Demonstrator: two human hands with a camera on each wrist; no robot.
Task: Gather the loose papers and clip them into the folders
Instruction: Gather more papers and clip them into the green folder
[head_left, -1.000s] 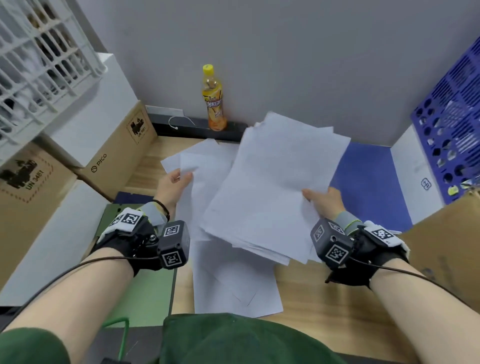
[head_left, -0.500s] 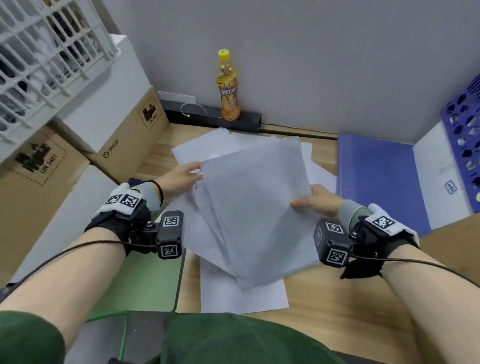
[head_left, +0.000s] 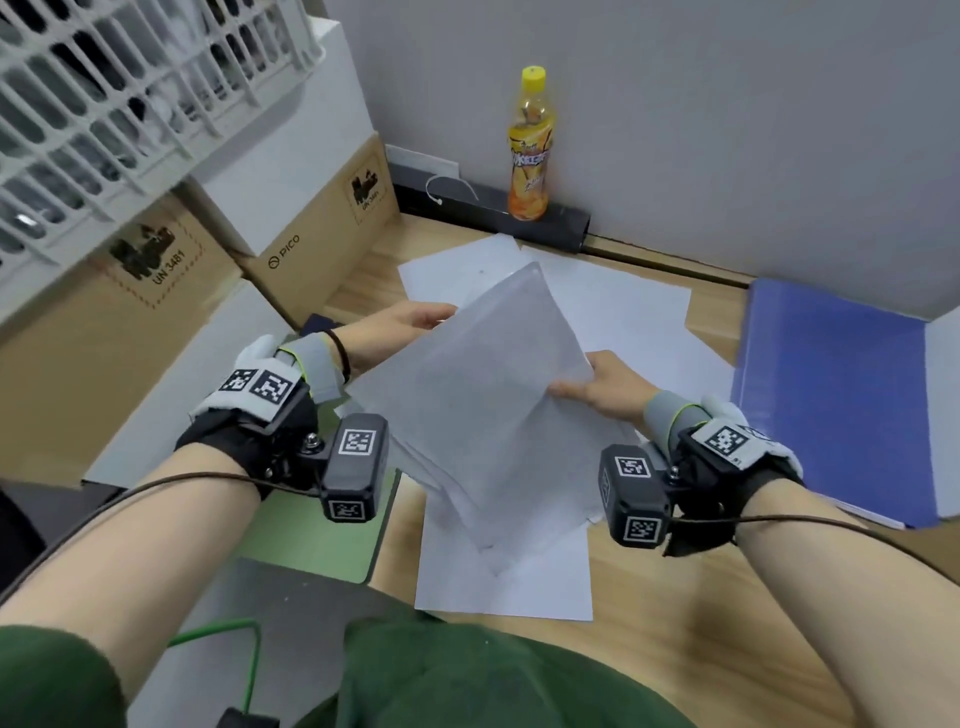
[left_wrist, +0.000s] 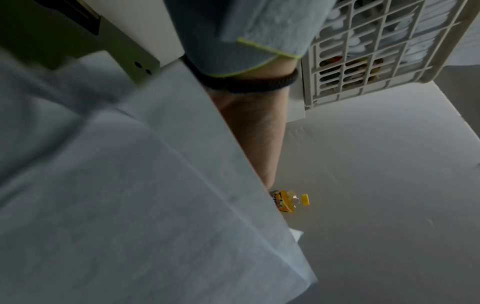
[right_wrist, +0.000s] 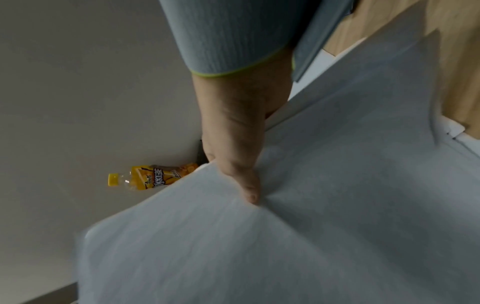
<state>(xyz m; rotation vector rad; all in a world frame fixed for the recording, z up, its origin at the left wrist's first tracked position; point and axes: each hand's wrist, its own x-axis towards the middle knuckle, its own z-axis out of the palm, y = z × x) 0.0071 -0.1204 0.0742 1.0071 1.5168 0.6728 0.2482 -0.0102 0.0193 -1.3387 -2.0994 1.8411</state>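
Observation:
A stack of white papers (head_left: 483, 405) is held tilted above the wooden table, its lower corner pointing down at a sheet below. My left hand (head_left: 410, 325) holds its upper left edge and my right hand (head_left: 592, 387) pinches its right edge, thumb on top. In the right wrist view the thumb (right_wrist: 246, 185) presses into the stack (right_wrist: 285, 236). The left wrist view shows the stack (left_wrist: 130, 205) beside the left hand (left_wrist: 259, 144), fingers hidden behind the paper. More loose sheets (head_left: 639, 317) lie flat on the table. An open blue folder (head_left: 831, 400) lies at the right.
An orange drink bottle (head_left: 530, 150) stands on a black strip by the back wall. Cardboard boxes (head_left: 322, 228) and a white lattice crate (head_left: 104, 104) stand at the left. A green folder (head_left: 322, 535) lies at the table's front left. Another sheet (head_left: 509, 582) lies near the front edge.
The held stack has been drawn together and tipped up steeper. My left hand has moved right from the flat sheets onto the stack's left edge. The right hand keeps its pinch.

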